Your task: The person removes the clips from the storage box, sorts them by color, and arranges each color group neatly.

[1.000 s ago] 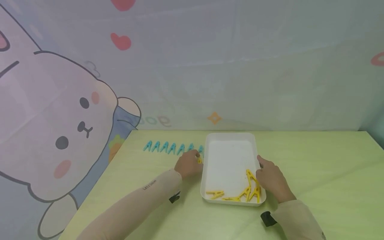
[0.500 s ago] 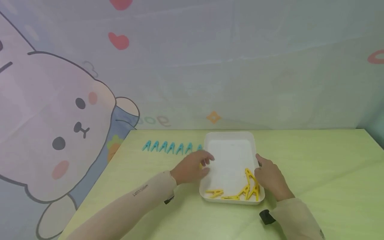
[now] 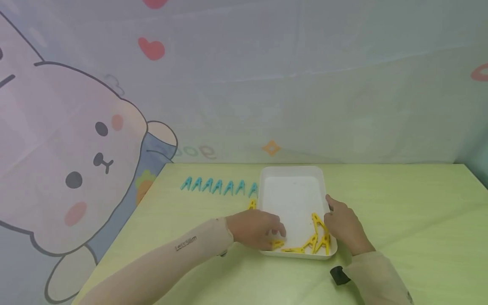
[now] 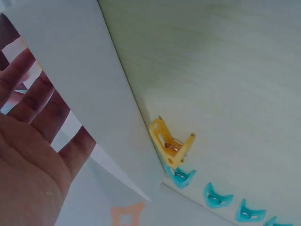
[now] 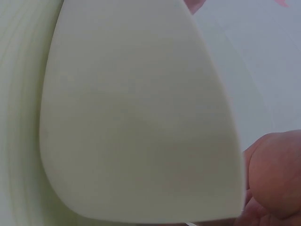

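Observation:
My left hand [image 3: 254, 228] reaches over the left wall of a white tray [image 3: 291, 171], fingers and thumb apart around a yellow clothespin [image 3: 278, 244] near the front left corner. In the left wrist view the tray wall partly hides those fingers [image 4: 42, 99]. My right hand [image 3: 346, 224] grips the tray's right rim; the right wrist view shows its thumb [image 5: 277, 174] beside the white wall. Several more yellow clothespins [image 3: 311, 243] lie in the tray's front right corner. One yellow clothespin [image 4: 171, 146] stands on the table just outside the left wall.
A row of several blue clothespins [image 3: 217, 187] runs along the back left of the light green table [image 3: 404, 212], ending beside the tray. Behind the table hangs a printed cloth [image 3: 343, 93] with a cartoon animal.
My left hand has let go of a yellow clothespin beside the tray's left wall and moved forward-right into the tray's near left corner. My right hand keeps its place on the rim.

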Motion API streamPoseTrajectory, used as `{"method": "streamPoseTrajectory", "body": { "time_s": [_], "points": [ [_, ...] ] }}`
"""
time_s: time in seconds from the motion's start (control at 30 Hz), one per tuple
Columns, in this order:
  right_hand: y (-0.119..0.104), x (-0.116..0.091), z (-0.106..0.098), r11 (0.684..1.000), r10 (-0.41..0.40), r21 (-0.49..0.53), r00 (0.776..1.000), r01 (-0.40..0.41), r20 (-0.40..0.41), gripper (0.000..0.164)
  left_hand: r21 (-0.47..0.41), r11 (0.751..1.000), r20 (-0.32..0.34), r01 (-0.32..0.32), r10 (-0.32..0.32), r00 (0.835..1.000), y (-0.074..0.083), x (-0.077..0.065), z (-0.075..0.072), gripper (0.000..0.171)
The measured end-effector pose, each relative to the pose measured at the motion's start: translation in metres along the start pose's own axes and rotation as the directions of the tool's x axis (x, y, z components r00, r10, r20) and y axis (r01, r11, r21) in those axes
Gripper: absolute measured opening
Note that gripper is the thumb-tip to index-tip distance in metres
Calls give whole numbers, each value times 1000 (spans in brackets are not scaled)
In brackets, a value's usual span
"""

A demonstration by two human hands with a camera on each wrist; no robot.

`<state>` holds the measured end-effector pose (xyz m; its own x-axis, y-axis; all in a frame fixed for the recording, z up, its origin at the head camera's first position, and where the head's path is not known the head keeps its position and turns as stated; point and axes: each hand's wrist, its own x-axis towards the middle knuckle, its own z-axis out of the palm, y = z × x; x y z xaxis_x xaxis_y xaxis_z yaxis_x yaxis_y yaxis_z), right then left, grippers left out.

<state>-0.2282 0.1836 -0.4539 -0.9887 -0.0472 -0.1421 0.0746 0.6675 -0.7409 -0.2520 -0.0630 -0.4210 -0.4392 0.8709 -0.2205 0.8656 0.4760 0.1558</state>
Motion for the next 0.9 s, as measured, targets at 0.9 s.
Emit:
{"method": "streamPoseTrajectory", "body": {
  "time_s": [0.9],
  "points": [
    [3, 4, 1, 1000, 5, -28, 1000, -5, 15, 59, -164, 986, -101, -33, 17, 995, 6, 19, -14, 33]
  ]
}}
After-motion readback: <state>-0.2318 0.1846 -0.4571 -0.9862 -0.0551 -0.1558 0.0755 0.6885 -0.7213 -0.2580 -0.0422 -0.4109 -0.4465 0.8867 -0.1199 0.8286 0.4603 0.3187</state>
